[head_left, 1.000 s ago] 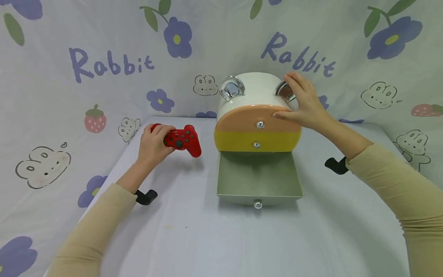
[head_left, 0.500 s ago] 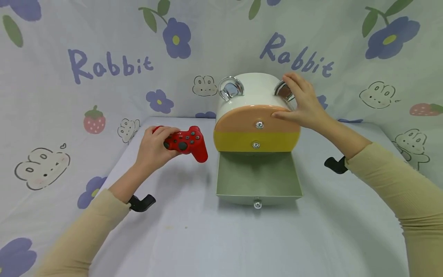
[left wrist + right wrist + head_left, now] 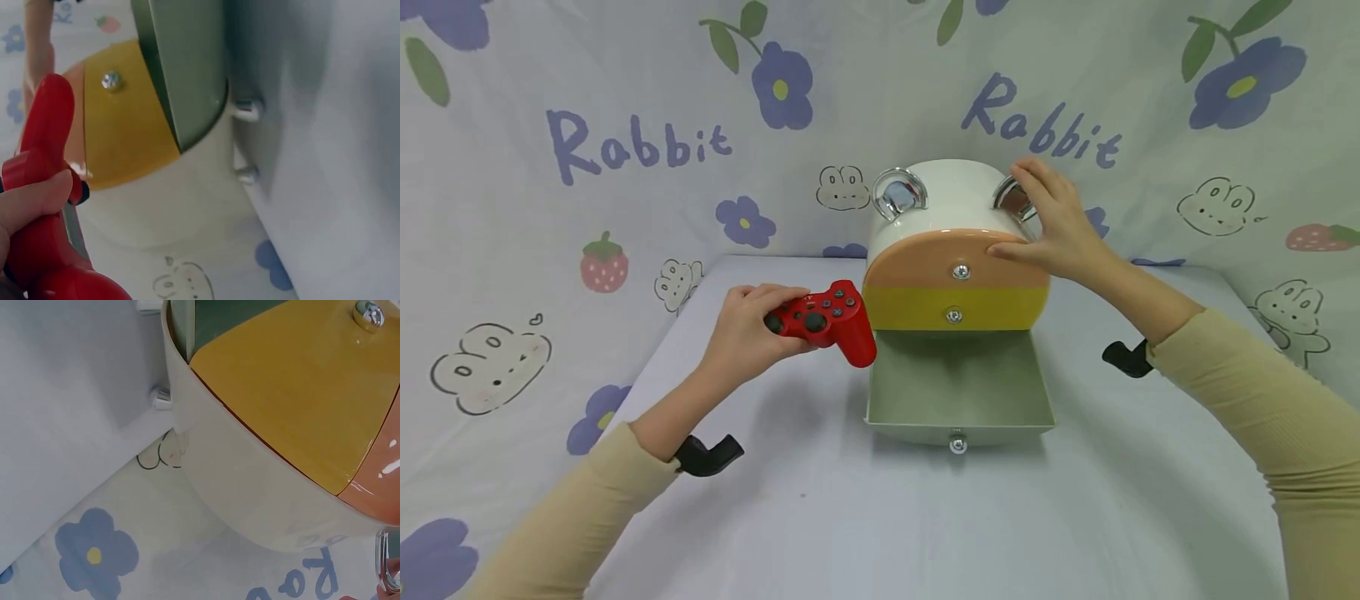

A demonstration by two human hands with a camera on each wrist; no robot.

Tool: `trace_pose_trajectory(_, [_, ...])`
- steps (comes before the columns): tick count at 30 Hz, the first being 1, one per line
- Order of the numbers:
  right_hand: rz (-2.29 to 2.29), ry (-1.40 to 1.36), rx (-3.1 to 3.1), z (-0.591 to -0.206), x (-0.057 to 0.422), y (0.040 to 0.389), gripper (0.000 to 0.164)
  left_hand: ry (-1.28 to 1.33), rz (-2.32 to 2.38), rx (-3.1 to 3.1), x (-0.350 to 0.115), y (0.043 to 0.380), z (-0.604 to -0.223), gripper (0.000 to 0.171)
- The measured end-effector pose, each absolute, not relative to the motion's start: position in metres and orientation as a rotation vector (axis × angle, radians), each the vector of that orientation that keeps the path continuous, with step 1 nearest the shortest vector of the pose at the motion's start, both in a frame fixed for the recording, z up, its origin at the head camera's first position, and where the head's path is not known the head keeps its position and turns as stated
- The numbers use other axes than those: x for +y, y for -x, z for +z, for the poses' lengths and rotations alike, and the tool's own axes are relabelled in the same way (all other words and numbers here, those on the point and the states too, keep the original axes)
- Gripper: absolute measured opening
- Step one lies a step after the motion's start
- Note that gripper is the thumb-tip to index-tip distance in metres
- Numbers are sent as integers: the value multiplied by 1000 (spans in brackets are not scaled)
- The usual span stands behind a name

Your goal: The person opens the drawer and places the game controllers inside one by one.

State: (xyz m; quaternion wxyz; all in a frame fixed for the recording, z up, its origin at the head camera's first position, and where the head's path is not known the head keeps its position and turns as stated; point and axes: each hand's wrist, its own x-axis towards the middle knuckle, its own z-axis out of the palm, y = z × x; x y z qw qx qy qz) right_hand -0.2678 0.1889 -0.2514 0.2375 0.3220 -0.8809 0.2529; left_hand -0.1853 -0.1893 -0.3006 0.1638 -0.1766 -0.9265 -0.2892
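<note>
A red game controller (image 3: 831, 317) is gripped in my left hand (image 3: 748, 333), held in the air just left of the small drawer cabinet (image 3: 955, 196). In the left wrist view the controller (image 3: 44, 169) shows a finger lying across it. The cabinet is white and rounded, with an orange drawer and a yellow drawer closed above a green drawer (image 3: 958, 383) that is pulled out with nothing in it. My right hand (image 3: 1060, 221) rests on the cabinet's upper right, fingers by a chrome-rimmed round piece (image 3: 1015, 200) and thumb on the orange front.
Another chrome-rimmed piece (image 3: 898, 193) sits on the cabinet's upper left. Each drawer front has a silver knob (image 3: 957, 444). The cabinet stands on a white-covered table (image 3: 820, 533), before a cloth (image 3: 655, 67) printed with flowers and rabbits.
My left hand has carried the controller right and slightly down, toward the pulled-out green drawer. My right hand keeps its place on the cabinet.
</note>
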Motion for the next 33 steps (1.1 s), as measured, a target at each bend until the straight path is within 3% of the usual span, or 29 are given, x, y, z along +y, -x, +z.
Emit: trace_pose_trajectory(33, [680, -898, -2395, -253, 190, 270, 92, 831, -836, -2921, -96, 180, -316, 56])
